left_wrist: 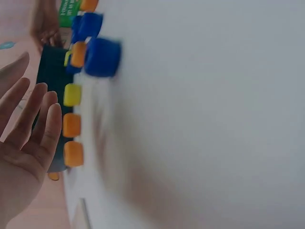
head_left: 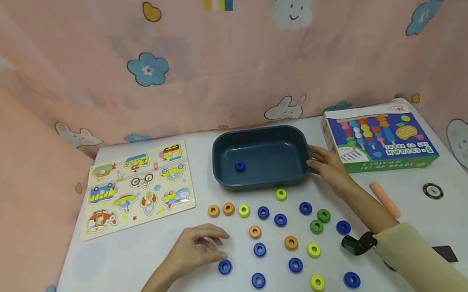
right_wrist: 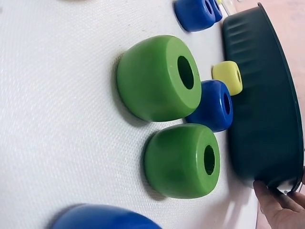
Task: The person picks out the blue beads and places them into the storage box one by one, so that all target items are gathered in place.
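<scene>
Beads [head_left: 281, 224]: scattered over the white table [head_left: 120, 268] in blue, orange, yellow and green, holes facing up; we see a single one, the inside bead [head_left: 240, 170], blue, on the floor of the tray [head_left: 263, 182], left of its middle.
Tray: dark and shallow, at the far side of the table, between the puzzle [head_left: 136, 214] and the box [head_left: 376, 137]; a yellow bead [head_left: 282, 199] sits just in front of it.
Left hand [head_left: 193, 251]: over the table beside the near bead [head_left: 220, 268], a blue one, its thumb close above it; we see fingers and thumb apart, with nothing between them.
Right hand [head_left: 330, 168]: at the tray's right end, fingers touching it; we cannot tell whether they pinch the rim or only rest against it.
Green pair [right_wrist: 159, 78]: two beads side by side, near the tray and well apart from the left hand.
Step in hand: we judge it a reach for the near bead, with the right hand probably steadying the tray.
Next move: in our view it calls for lowering the left thumb and a finger to opposite sides of the near bead, then pinching it and lifting straight up.
Way to the tray: we would carry high, since orange beads [head_left: 229, 213] lie between the near bead and the tray.
Risk: we think a sideways nudge could slide or tip the bead out of reach.
</scene>
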The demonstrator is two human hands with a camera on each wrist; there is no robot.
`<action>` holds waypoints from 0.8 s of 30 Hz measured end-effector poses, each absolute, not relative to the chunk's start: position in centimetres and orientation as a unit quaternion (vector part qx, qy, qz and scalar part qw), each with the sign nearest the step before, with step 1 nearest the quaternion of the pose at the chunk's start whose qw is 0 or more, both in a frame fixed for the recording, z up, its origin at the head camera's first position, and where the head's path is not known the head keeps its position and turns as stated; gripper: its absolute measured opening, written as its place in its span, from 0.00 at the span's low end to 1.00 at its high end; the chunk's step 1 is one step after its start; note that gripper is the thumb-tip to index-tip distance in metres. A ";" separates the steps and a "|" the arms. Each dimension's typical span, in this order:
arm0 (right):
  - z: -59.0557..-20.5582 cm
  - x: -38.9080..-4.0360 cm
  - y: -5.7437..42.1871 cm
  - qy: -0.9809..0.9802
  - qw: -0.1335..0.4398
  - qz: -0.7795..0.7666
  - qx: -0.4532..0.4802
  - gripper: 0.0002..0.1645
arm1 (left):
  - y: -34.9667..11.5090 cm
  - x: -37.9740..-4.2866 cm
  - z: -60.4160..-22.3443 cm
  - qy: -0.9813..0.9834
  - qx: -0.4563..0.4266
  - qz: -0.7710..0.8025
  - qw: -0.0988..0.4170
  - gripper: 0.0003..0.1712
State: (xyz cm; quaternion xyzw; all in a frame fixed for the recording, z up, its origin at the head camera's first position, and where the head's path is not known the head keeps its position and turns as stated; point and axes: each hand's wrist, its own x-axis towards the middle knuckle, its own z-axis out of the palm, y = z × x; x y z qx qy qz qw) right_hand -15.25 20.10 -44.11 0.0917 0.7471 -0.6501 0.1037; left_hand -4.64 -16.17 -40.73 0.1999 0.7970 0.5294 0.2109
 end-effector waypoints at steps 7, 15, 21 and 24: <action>-44.3 -15.0 20.2 0.746 0.100 -0.653 0.082 0.31 | -17.0 -1.6 -45.9 0.806 0.266 0.492 0.195 0.21; -44.3 -15.3 20.3 0.747 0.091 -0.654 0.076 0.31 | -17.2 -1.4 -47.0 0.812 0.286 0.474 0.184 0.20; -44.4 -15.4 20.3 0.747 0.097 -0.654 0.075 0.31 | -16.6 -2.1 -44.2 0.810 0.266 0.489 0.184 0.19; -44.4 -15.3 20.3 0.746 0.100 -0.653 0.084 0.31 | -16.4 -3.3 -43.0 0.809 0.254 0.497 0.185 0.19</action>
